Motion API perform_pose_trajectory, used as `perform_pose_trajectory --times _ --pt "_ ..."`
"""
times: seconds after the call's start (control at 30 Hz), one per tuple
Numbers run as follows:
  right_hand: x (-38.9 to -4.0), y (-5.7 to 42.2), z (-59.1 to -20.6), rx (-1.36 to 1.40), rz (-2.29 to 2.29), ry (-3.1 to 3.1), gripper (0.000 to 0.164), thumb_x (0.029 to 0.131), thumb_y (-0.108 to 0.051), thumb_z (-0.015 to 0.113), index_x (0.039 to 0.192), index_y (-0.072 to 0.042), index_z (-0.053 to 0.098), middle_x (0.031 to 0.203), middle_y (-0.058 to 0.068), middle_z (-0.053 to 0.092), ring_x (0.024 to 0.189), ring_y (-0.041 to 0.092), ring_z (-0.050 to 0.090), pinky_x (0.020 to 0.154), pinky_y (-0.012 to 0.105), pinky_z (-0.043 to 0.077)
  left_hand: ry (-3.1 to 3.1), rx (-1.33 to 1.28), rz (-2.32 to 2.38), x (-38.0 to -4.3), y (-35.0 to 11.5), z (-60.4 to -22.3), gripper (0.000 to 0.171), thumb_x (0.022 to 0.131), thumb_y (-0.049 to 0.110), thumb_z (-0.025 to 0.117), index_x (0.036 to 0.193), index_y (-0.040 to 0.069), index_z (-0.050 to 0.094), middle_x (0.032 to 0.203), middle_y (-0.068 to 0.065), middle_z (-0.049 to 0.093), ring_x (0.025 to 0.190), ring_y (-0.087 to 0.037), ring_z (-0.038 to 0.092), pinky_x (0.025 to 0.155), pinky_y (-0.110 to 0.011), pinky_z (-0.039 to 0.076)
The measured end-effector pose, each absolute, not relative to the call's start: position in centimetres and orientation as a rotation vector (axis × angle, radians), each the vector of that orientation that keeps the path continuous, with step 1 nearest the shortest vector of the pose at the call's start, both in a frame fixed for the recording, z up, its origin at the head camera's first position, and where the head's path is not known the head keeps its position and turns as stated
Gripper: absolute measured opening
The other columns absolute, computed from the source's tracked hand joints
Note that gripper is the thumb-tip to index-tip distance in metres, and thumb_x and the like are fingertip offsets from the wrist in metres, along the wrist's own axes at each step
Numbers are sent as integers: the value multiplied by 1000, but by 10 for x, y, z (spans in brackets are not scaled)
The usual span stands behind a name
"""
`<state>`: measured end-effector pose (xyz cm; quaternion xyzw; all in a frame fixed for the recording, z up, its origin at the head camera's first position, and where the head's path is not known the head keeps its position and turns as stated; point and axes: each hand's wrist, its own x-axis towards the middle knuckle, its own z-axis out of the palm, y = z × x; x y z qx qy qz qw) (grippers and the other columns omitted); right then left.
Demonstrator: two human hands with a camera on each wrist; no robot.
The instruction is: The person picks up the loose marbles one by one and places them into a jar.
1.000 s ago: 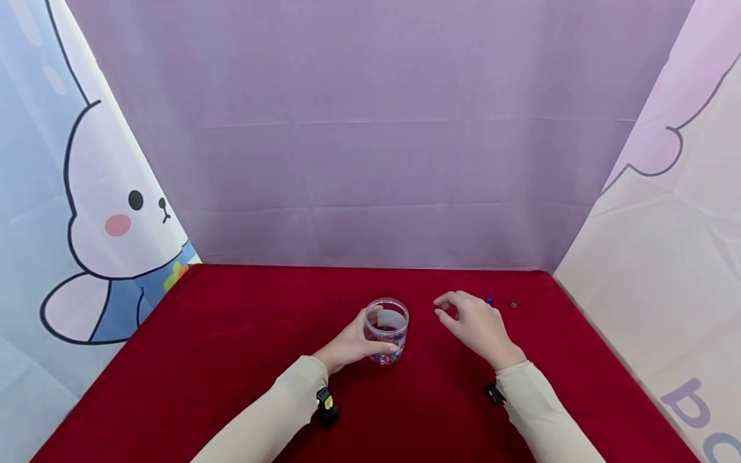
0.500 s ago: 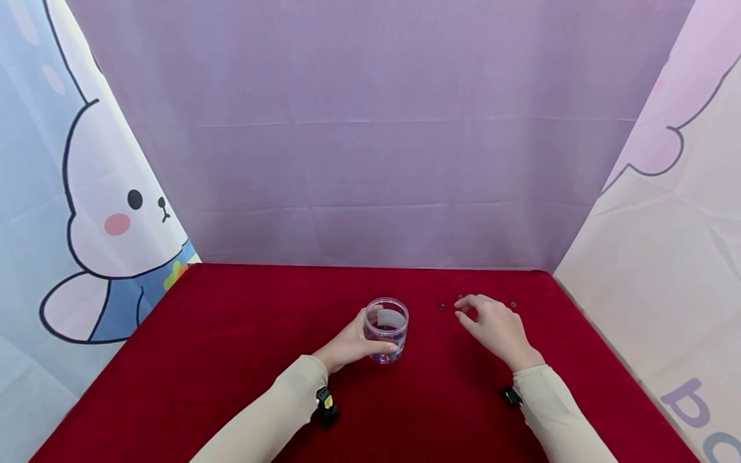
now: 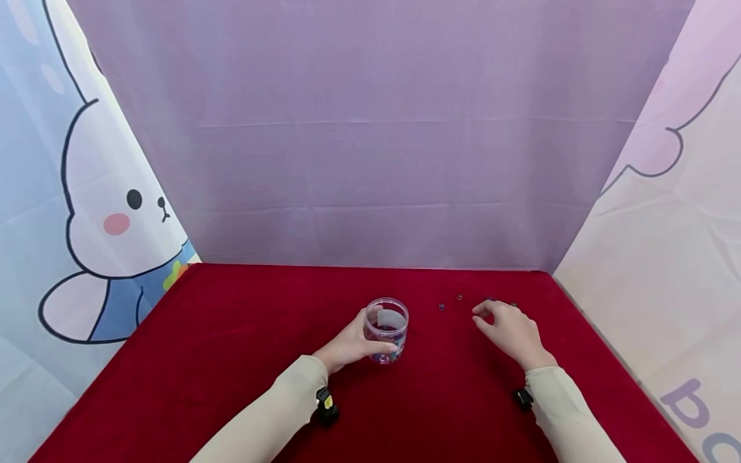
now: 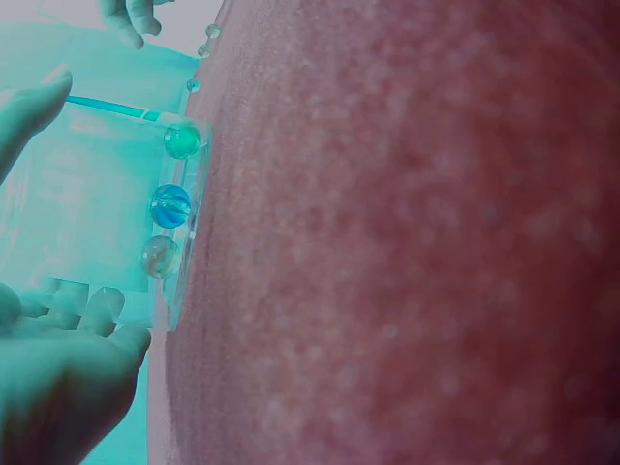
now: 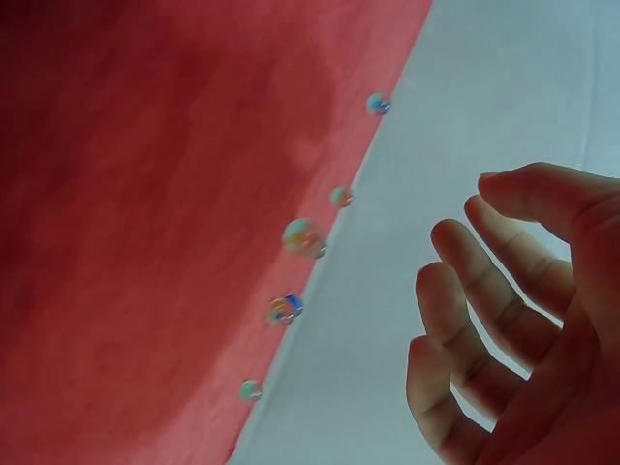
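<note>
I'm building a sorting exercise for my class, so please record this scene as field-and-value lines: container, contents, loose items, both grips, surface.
Container: clear cylindrical plastic jar, upright, open-topped
Contents: round multicoloured glassy marbles, at least three
Loose items: small glassy marbles, at least five, on the surface
Left grip: holds the jar
Right grip: loosely curved, nothing visible held
Surface: red cloth
</note>
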<state>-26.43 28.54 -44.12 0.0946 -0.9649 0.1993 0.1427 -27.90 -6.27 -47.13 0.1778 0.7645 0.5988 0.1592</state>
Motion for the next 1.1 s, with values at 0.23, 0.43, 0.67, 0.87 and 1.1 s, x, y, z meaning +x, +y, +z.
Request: perform_pose_trajectory --times 0.23,0.43,0.67,0.87,1.1 --pt "-265 295 -444 184 591 -2887 24 92 -23 71 114 -12 74 103 7 71 83 23 65 59 42 51 2198 495 1704 -280 -63 -472 98 83 35 84 156 16 23 151 -6 37 133 -28 41 108 -55 38" --pt "-264 302 -447 150 611 -2959 25 92 -24 71 114 -10 72 99 4 71 86 24 65 66 50 52 2189 495 1710 -279 -63 -473 97 82 34 85 156 16 24 151 -6 38 132 -27 42 107 -53 40" --pt "-269 308 -453 135 624 -2993 29 91 -25 72 117 -10 72 100 3 70 89 23 64 71 50 52 2179 502 1718 -280 -63 -473 95 83 34 84 155 17 24 147 -6 41 131 -27 44 106 -53 41" --pt "-272 310 -454 153 611 -3029 30 91 -24 73 116 -9 71 103 7 70 91 25 64 74 54 51 2180 508 1716 -281 -63 -474 94 83 34 84 155 17 25 147 -6 42 130 -26 44 106 -53 41" --pt "-271 306 -451 187 583 -3077 25 90 -21 73 113 -11 74 107 9 71 98 29 65 75 56 50 2181 513 1716 -280 -62 -473 94 83 33 84 155 17 25 149 -5 39 131 -26 43 106 -52 41"
